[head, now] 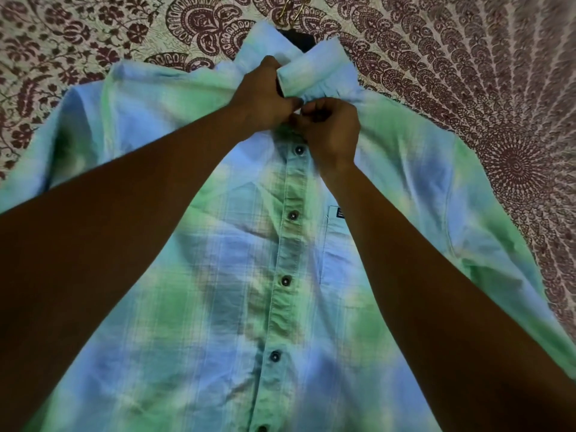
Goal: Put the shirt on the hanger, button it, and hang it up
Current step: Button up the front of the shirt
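A blue and green tie-dye plaid shirt (218, 291) lies flat, front up, on a patterned bedspread. Its placket (286, 244) is closed with several dark buttons fastened down the middle. A hanger sits inside the shirt; only its brass hook (291, 9) and a dark neck part (296, 40) show above the collar. My left hand (265, 95) pinches the shirt front just under the collar (311, 70). My right hand (332, 132) pinches the opposite edge at the top of the placket, fingertips touching the left hand. The top button is hidden by my fingers.
A cream bedspread with maroon paisley and mandala print (483, 73) surrounds the shirt on all sides. A small dark label (339, 212) marks the chest pocket (335, 244) at the right. Both sleeves spread outward to the left and right.
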A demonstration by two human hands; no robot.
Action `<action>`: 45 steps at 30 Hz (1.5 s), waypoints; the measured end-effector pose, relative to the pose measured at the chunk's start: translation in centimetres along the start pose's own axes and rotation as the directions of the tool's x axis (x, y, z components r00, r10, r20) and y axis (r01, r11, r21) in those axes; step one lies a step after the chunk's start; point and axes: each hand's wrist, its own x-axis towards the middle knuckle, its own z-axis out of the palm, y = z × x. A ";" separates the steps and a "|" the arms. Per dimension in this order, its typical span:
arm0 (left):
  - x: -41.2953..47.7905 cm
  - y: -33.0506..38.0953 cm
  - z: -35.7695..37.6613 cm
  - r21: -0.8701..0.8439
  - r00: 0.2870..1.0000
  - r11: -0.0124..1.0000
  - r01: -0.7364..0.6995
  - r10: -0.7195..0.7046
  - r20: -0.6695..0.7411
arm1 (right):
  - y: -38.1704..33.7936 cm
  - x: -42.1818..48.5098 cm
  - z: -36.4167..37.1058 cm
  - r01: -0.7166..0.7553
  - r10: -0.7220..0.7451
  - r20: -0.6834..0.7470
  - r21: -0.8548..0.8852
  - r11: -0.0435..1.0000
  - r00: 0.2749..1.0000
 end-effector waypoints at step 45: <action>1.9 2.2 -3.3 0.539 0.682 0.419 -0.731 0.474 0.557 | 1.2 1.5 -2.5 0.082 -0.106 0.188 0.131 0.988 0.977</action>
